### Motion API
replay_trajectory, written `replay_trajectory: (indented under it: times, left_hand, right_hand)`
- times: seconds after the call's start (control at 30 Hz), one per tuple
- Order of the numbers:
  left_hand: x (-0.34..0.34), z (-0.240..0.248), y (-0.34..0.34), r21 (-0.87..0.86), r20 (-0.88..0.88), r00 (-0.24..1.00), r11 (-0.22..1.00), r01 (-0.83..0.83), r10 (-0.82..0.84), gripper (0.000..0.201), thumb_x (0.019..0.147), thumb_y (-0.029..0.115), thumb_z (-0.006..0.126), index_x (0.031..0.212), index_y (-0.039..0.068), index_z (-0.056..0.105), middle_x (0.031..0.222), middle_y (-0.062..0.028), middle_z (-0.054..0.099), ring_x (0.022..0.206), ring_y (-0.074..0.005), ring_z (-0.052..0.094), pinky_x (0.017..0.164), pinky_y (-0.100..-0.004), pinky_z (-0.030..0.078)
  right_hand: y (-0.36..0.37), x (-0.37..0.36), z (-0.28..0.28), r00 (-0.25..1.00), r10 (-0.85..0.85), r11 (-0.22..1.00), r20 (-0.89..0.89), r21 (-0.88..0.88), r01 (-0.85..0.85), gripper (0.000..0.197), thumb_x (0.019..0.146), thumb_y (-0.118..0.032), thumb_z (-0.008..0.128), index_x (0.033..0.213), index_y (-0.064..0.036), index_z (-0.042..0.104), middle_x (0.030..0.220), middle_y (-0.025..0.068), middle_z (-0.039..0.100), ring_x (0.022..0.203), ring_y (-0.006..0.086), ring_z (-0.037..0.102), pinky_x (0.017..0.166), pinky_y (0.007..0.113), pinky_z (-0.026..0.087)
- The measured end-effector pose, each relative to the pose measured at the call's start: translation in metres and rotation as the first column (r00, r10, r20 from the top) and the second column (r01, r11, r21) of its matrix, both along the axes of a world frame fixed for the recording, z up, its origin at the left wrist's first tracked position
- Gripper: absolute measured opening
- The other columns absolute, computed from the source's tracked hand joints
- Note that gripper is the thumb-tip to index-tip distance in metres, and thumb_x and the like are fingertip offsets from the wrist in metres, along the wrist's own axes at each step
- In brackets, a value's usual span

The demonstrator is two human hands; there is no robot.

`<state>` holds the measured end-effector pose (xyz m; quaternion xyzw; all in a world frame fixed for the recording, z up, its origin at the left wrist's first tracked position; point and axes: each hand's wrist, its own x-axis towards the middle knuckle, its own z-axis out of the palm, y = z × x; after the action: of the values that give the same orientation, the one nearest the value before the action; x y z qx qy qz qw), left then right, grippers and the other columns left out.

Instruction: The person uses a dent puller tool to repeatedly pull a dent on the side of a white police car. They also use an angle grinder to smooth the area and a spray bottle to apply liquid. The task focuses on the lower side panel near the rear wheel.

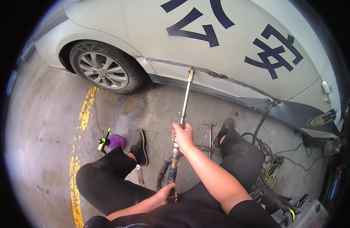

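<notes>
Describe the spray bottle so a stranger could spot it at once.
Start at the white car and drop below its wheel. There, right of the worn yellow line, the spray bottle sits by the person's left shoe. Its purple colour sets it apart.

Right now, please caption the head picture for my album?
Left hand and right hand grip a long tool beside a white car.

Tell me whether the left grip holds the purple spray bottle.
No: the left grip is closed around the dark handle of the long metal tool, while the purple spray bottle rests on the floor.
</notes>
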<state>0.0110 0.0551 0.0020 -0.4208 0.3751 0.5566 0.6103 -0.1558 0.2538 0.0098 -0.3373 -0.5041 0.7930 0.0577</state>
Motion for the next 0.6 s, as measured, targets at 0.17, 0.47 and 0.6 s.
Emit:
replay_trajectory:
  times: [0.17, 0.47, 0.6]
  left_hand:
    - [0.0, -0.005, -0.003, 0.037, 0.025, 1.0, 0.999, -0.003, 0.002, 0.027, 0.093, 0.029, 0.077, 0.101, 0.015, 0.055, 0.074, -0.0027, 0.06, 0.063, -0.0193, 0.061, 0.058, -0.0379, 0.054]
    - [-0.002, 0.001, -0.008, 0.093, 0.03, 0.999, 0.995, 0.02, -0.023, 0.021, 0.092, 0.022, 0.077, 0.096, 0.014, 0.058, 0.075, -0.0031, 0.061, 0.064, -0.0199, 0.062, 0.062, -0.0378, 0.056]
    - [-0.003, -0.004, -0.005, 0.043, 0.022, 0.999, 0.998, 0.038, -0.039, 0.021, 0.091, 0.021, 0.078, 0.091, 0.012, 0.059, 0.073, -0.0037, 0.06, 0.062, -0.0206, 0.06, 0.06, -0.0374, 0.054]
  right_hand:
    - [0.031, -0.04, 0.033, 1.0, 0.01, 1.0, 0.019, -0.028, -0.009, 0.021, 0.096, -0.016, 0.076, 0.092, -0.0041, 0.059, 0.076, 0.0039, 0.063, 0.059, 0.0128, 0.06, 0.051, 0.03, 0.049]
    - [-0.004, 0.008, 0.017, 1.0, -0.014, 0.998, 0.018, -0.059, 0.015, 0.018, 0.101, -0.019, 0.071, 0.1, -0.0079, 0.057, 0.076, 0.0022, 0.062, 0.059, 0.0116, 0.06, 0.05, 0.029, 0.048]
    - [0.006, 0.004, 0.002, 0.999, 0.049, 0.994, 0.011, -0.101, -0.048, 0.02, 0.1, -0.02, 0.073, 0.102, -0.008, 0.057, 0.076, 0.001, 0.062, 0.061, 0.0115, 0.059, 0.053, 0.029, 0.048]
